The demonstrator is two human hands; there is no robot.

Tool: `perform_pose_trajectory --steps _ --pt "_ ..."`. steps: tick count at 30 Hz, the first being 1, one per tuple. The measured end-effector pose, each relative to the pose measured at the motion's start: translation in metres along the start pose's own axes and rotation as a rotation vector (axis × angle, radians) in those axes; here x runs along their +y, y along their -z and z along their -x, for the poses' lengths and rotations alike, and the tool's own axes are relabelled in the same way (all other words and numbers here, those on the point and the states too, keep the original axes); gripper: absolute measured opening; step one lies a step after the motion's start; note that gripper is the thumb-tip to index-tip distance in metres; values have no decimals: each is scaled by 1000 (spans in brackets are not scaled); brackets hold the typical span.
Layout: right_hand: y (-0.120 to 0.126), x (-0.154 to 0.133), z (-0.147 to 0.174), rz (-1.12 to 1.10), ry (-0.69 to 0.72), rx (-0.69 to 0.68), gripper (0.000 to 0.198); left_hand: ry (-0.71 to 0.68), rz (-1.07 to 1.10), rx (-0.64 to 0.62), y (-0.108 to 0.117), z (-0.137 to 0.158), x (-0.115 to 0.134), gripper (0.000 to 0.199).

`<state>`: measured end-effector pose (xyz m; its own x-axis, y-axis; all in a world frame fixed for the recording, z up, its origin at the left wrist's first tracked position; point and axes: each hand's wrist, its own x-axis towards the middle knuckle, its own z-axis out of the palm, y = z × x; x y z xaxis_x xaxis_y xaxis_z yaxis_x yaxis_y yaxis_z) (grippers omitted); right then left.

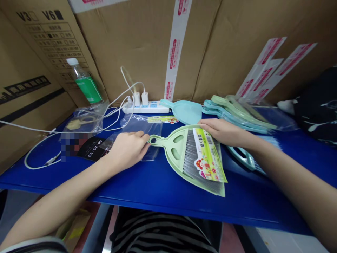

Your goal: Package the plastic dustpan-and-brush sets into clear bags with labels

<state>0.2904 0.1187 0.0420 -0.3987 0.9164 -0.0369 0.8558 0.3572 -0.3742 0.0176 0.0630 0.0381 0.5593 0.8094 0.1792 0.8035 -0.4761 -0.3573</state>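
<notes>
A light green dustpan and brush set [173, 144] lies across the middle, its handle pointing left and its wide end to the right. Grey bristles show over the pan, partly covered by a yellow-green label card [207, 154] with flowers and a mushroom. My left hand [130, 149] is closed at the handle's end, its fingertips mostly hidden. My right hand [218, 131] grips the set's far upper edge beside the card. Near my left hand lies a clear plastic bag [152, 154]. Under my right forearm is a blue brush [243, 158], partly hidden.
Behind stand a light blue dustpan [186, 110], stacked blue and green dustpans [244, 116], and a power strip [147, 108] with white cables. A phone [92, 149] showing a timer and a bottle [88, 88] are at left. Cardboard boxes [142, 45] wall the blue table's [147, 189] back.
</notes>
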Motion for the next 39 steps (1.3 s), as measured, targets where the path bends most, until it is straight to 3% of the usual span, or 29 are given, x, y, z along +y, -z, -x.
perform_pose_trajectory --steps 6,18,23,29,34,39 --pt "3 -6 3 7 -58 17 30 -40 15 -1 0 2 3 31" --pt "-7 -14 8 -37 86 52 29 -78 83 21 -1 2 5 38" --pt "-11 -10 4 -44 42 57 26 -124 130 69 -3 3 7 41" --pt "-13 -1 0 -93 104 53 26 -182 175 83 -3 4 7 28" --pt "-15 1 -1 -97 152 25 31 -143 191 122 -5 4 5 6" --pt "-19 3 -1 -83 119 54 31 -122 359 142 -6 5 6 18"
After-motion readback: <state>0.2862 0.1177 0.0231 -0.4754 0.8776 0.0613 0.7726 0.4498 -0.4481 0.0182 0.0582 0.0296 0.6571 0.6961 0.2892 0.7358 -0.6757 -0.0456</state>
